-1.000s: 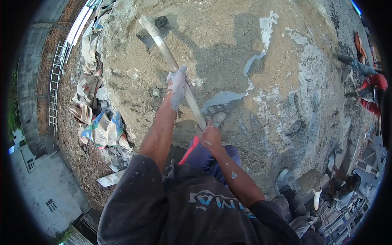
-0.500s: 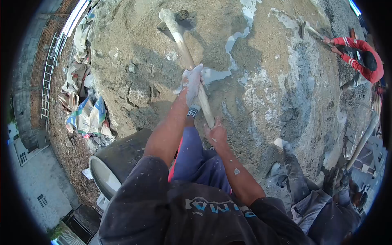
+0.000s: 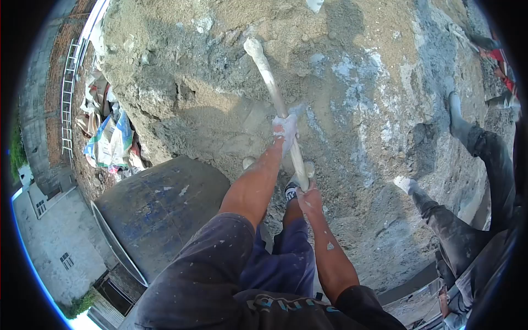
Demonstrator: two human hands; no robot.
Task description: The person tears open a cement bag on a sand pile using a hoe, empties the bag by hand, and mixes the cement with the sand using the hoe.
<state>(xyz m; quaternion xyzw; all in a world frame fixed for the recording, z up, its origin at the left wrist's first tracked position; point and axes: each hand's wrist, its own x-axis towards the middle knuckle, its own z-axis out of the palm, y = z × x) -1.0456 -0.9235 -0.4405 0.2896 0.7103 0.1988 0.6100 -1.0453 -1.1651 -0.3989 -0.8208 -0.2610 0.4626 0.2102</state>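
Observation:
Both of my hands are closed around the pale wooden handle of a hoe (image 3: 270, 82). Higher up the shaft is my left hand (image 3: 285, 132), coated in whitish cement dust. My right hand (image 3: 310, 199) grips the lower end, close to my body. The handle slants up and left over a broad heap of sandy grey-brown mix (image 3: 220, 124), its knobbed end against the heap. No blade shows there now; it is hidden. My feet are on the mix below the handle, with one patterned sock (image 3: 291, 191) showing.
A large dark drum (image 3: 165, 206) lies at my left. Crumpled sacks (image 3: 113, 140) line the heap's left edge, with a ladder (image 3: 68, 96) beyond. A co-worker's dark trouser legs (image 3: 448, 217) stand at right; another person's red sleeve (image 3: 503, 71) is at far right.
My hands and the hoe sit lower and further right in view. The hoe's blade, visible earlier, is now hidden. The co-worker's legs at right show more fully, while the red-clothed person is mostly covered.

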